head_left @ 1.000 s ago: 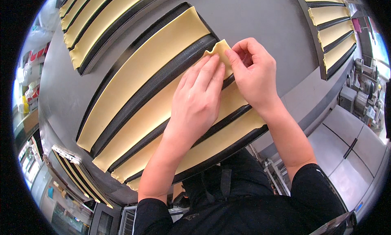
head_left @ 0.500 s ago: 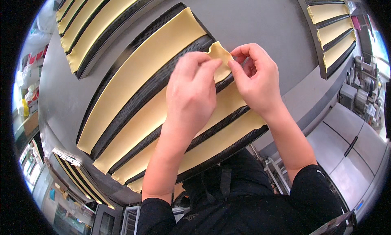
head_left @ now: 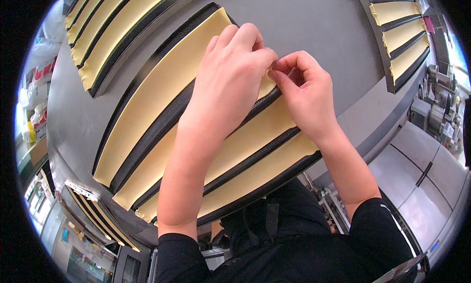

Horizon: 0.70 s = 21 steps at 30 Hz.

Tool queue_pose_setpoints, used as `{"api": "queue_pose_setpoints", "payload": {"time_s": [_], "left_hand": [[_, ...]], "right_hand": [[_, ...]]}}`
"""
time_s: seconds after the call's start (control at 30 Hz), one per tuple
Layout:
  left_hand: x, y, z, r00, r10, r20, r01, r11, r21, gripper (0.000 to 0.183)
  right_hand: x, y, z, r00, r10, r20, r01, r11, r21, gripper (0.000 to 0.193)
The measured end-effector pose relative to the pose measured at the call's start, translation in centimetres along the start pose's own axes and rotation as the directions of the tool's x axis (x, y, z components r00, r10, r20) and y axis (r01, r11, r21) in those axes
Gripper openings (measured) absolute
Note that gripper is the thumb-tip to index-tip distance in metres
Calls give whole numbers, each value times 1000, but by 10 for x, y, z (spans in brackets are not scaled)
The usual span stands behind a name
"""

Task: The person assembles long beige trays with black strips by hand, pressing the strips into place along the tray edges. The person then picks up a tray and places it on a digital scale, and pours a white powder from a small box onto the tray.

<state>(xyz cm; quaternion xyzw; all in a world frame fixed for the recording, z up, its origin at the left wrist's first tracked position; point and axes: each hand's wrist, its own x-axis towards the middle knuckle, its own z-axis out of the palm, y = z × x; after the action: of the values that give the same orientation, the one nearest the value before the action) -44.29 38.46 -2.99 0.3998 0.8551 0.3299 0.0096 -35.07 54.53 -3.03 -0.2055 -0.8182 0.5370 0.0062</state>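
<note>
A black perforated tray with long ridges (head_left: 154, 123) lies before me, and strips of pale yellow dough line its channels. One dough strip (head_left: 157, 160), second from the far side, runs under my left hand (head_left: 228, 82) to its right-hand end. There the fingertips of both hands meet, pinching the dough's edge. My right hand (head_left: 308, 94) is closed, with thumb and forefinger on that edge. My left hand bends over from above, its thumb and forefinger closed next to the right fingertips. Its back hides most of the pinched end. The farthest dough strip (head_left: 152, 87) lies smooth.
All rests on a grey metal table (head_left: 314, 23). Another dough-lined tray (head_left: 122, 47) is at the far left, and one more tray (head_left: 402, 38) at the far right. A metal-doored cabinet (head_left: 422, 185) stands at the right, below a machine (head_left: 434, 111).
My left hand has moved forward and slightly left, its fingers now curled over the strip's end. The raised dough flap seen before is now mostly hidden. My right hand has barely moved.
</note>
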Motion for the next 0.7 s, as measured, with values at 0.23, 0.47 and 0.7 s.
{"api": "queue_pose_setpoints", "payload": {"time_s": [0.23,0.47,0.7], "left_hand": [[3,-3,1,1000,-14,25,15,999,-42,15],[-4,-8,4,984,-101,-144,88,991,-99,16],[-3,-12,9,986,-27,-164,15,997,-73,14]], "right_hand": [[4,8,2,999,32,-2,-32,999,2,15],[-3,-4,-3,992,-120,-35,114,984,-137,10],[-6,14,1,859,-509,-51,457,810,-368,18]]}}
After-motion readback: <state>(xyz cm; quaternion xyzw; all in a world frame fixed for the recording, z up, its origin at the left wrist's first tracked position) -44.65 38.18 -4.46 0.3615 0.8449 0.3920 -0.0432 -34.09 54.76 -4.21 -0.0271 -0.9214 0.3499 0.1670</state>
